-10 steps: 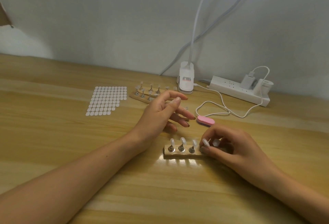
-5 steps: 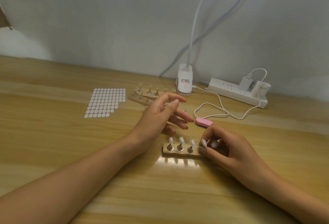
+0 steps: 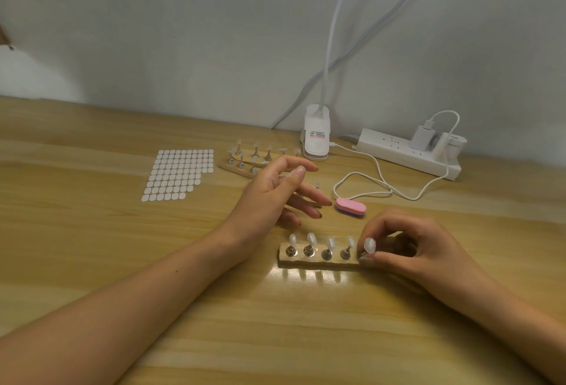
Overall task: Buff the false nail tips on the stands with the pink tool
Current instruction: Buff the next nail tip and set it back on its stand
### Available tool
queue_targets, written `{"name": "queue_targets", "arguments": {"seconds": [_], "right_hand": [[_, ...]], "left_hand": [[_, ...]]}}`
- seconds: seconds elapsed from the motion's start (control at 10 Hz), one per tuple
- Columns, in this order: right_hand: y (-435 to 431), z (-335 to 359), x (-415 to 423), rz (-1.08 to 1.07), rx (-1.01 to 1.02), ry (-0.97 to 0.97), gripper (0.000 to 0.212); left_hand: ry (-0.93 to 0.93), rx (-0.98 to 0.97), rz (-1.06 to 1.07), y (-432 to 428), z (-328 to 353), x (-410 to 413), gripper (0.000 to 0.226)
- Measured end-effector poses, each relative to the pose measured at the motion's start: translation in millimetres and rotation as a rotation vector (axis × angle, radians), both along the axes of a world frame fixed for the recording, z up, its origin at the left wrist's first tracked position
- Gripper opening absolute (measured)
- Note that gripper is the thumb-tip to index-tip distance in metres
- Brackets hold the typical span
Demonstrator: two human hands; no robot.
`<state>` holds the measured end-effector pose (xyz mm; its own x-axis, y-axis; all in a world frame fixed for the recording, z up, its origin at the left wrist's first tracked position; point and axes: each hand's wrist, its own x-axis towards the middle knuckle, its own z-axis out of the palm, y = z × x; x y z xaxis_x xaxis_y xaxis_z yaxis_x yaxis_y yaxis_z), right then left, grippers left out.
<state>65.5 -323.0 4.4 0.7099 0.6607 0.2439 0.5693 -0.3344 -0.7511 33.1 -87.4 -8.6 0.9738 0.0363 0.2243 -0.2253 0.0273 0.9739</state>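
Lying flat on the wooden table point(image 3: 92, 262), the pink tool point(image 3: 350, 208) is a small oblong block with rounded ends, pink on top and purplish along its lower edge. The near stand point(image 3: 318, 260) is a pale wooden bar carrying a row of metal pegs, each topped with a translucent false nail tip point(image 3: 311, 238). Two more stands point(image 3: 245, 167) of the same kind sit farther back, partly behind the left hand.

The table has a glossy, yellow-brown grain and meets a plain pale wall point(image 3: 153, 32). On it are a sheet of white oval stickers point(image 3: 179, 174), a white clip lamp base point(image 3: 317, 136), a power strip point(image 3: 407, 155) with a charger plugged in, and a looping white cable point(image 3: 367, 184).

The right hand point(image 3: 407, 246) has its fingers curled around the right end of the near stand (the thumb lies along the front edge), gripping it there. The left hand point(image 3: 275, 197) hovers with loose, spread fingers, holding nothing. The pink tool lies just beyond the left fingertips and behind the right hand, touched by neither.
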Motion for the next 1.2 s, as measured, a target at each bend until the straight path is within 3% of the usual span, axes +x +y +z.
{"name": "queue_targets", "arguments": {"seconds": [0.2,0.6,0.7,1.0,1.2], "right_hand": [[3,-1,0,0.003,0.050,0.106,0.008],[3,-2,1,0.002,-0.010,0.135,0.025],[-1,-2,4,0.029,-0.112,0.063,0.038],[-10,8,7,-0.028,-0.053,-0.372,0.026],[-11,5,10,-0.042,-0.061,-0.465,0.029]], "left_hand": [[0.008,0.008,0.002,0,1,0,0.022],[0.013,0.026,0.013,-1,1,-1,0.021],[0.008,0.005,0.022,-1,2,-1,0.022],[-0.045,-0.077,0.132,2,1,1,0.028],[-0.039,-0.066,0.128,1,0,1,0.030]]}}
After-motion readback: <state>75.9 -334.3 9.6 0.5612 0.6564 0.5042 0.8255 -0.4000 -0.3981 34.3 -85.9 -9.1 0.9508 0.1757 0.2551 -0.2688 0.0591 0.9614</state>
